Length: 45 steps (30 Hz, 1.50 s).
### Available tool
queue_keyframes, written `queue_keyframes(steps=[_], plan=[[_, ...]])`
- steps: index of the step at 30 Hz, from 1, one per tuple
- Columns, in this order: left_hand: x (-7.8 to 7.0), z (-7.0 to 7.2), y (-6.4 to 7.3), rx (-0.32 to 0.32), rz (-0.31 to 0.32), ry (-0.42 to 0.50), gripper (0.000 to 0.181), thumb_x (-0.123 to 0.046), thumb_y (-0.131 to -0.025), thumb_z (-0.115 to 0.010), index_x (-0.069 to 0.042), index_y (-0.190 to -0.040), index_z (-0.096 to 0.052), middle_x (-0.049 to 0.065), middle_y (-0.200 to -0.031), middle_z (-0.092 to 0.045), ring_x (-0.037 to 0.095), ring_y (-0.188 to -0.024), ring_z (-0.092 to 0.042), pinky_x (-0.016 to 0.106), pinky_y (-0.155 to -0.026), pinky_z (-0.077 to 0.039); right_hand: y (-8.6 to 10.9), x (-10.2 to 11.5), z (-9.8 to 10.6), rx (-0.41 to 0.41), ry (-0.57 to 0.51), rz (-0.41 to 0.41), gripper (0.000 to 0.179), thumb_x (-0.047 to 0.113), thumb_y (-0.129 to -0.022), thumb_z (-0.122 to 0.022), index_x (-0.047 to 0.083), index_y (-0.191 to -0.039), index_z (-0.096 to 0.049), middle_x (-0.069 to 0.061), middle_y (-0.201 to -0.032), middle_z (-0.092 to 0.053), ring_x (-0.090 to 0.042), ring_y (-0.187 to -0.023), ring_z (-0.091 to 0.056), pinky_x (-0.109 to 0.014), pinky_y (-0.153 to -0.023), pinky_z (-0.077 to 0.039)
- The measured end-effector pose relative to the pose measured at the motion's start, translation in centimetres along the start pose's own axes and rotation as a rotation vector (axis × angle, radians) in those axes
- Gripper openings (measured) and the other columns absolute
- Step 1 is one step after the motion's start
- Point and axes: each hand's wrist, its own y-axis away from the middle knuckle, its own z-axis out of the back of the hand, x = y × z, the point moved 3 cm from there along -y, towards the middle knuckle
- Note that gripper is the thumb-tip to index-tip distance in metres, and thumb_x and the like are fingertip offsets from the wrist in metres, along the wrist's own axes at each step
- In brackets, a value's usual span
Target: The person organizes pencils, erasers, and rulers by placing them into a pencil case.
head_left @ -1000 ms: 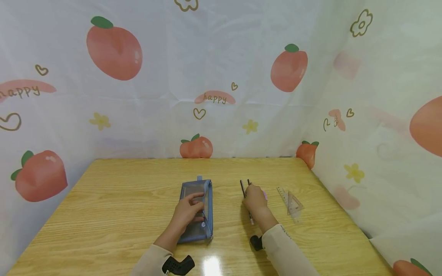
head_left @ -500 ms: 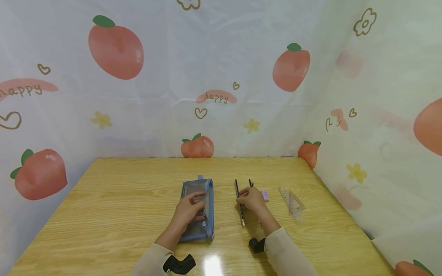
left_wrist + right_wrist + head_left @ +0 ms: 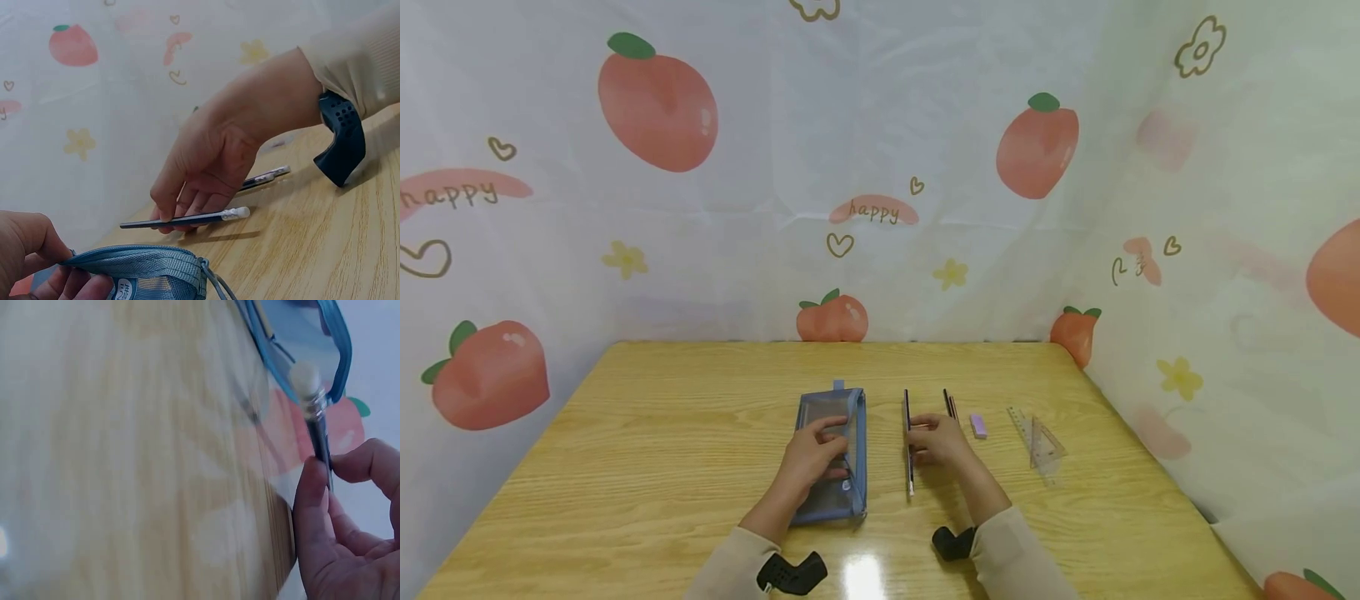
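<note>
A blue mesh zip pencil case [image 3: 861, 454] lies on the table in front of me, its zip side facing right. My left hand [image 3: 808, 454] rests over it; in the left wrist view the thumb and fingers pinch the edge of its opening. To the right, my right hand [image 3: 942, 442] pinches a dark pencil [image 3: 187, 220] between thumb and fingers. The pencil's white eraser end [image 3: 306, 378] points toward me, and a shadow under it shows on the wood. Part of the shaft is hidden behind the fingertips.
More pencils [image 3: 951, 404] lie just right of my right hand, partly covered by it. Beyond them are a small purple eraser [image 3: 978, 426], a clear ruler [image 3: 1018, 423] and a set square [image 3: 1049, 448]. A patterned white sheet [image 3: 737, 283] hangs behind the table.
My right hand has picked out one pencil from the group and moved it left toward the pencil case, uncovering the purple eraser. The left hand keeps its place on the case.
</note>
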Motion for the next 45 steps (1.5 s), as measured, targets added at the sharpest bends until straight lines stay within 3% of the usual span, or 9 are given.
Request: queue_keyframes(steps=[5, 14, 23, 35, 45], plan=[[0.0, 0.0, -0.1, -0.001, 0.002, 0.000, 0.054, -0.002, -0.081, -0.060, 0.001, -0.135, -0.057, 0.018, -0.104, -0.065, 0.015, -0.075, -0.060, 0.033, -0.056, -0.061, 0.2, -0.2, -0.6, 0.025, -0.067, 0.000, 0.041, -0.002, -0.084, -0.065, -0.010, -0.123, -0.058, -0.013, -0.097, -0.063, -0.017, -0.073, -0.062, -0.027, -0.062, -0.059], [-0.1, 0.0, 0.0, -0.004, -0.002, 0.004, 0.054, -0.001, -0.080, -0.059, 0.001, -0.134, -0.057, 0.013, -0.098, -0.065, 0.015, -0.075, -0.059, 0.033, -0.056, -0.061, 0.5, 0.0, -1.6, 0.054, -0.128, 0.006, 0.043, -0.002, -0.086, -0.064, -0.010, -0.127, -0.056, -0.018, -0.103, -0.065, -0.015, -0.075, -0.064, -0.027, -0.062, -0.058], [-0.3, -0.1, 0.1, 0.000, 0.000, 0.008, 0.054, -0.001, -0.081, -0.059, 0.001, -0.135, -0.056, 0.017, -0.102, -0.065, 0.015, -0.075, -0.059, 0.033, -0.056, -0.061, 1.2, 0.4, -2.5, 0.118, -0.142, 0.041, 0.042, 0.000, -0.089, -0.063, -0.010, -0.128, -0.055, -0.019, -0.109, -0.065, -0.015, -0.079, -0.065, -0.030, -0.066, -0.060], [-0.1, 0.0, -0.1, -0.007, 0.000, 0.002, 0.054, -0.002, -0.082, -0.058, 0.000, -0.135, -0.056, 0.022, -0.110, -0.065, 0.018, -0.079, -0.062, 0.035, -0.057, -0.061, 2.0, 1.3, -3.3, 0.196, -0.133, 0.057, 0.038, 0.000, -0.090, -0.062, -0.011, -0.125, -0.055, -0.018, -0.100, -0.066, -0.014, -0.072, -0.064, -0.031, -0.066, -0.061], [-0.3, -0.1, 0.1, -0.014, -0.002, 0.019, 0.053, -0.002, -0.081, -0.059, 0.000, -0.133, -0.058, 0.021, -0.106, -0.067, 0.016, -0.077, -0.062, 0.035, -0.058, -0.062, 2.1, 1.6, -3.9, 0.239, -0.139, 0.082, 0.036, 0.001, -0.090, -0.061, -0.013, -0.123, -0.055, -0.017, -0.100, -0.066, -0.013, -0.072, -0.064, -0.030, -0.066, -0.060]])
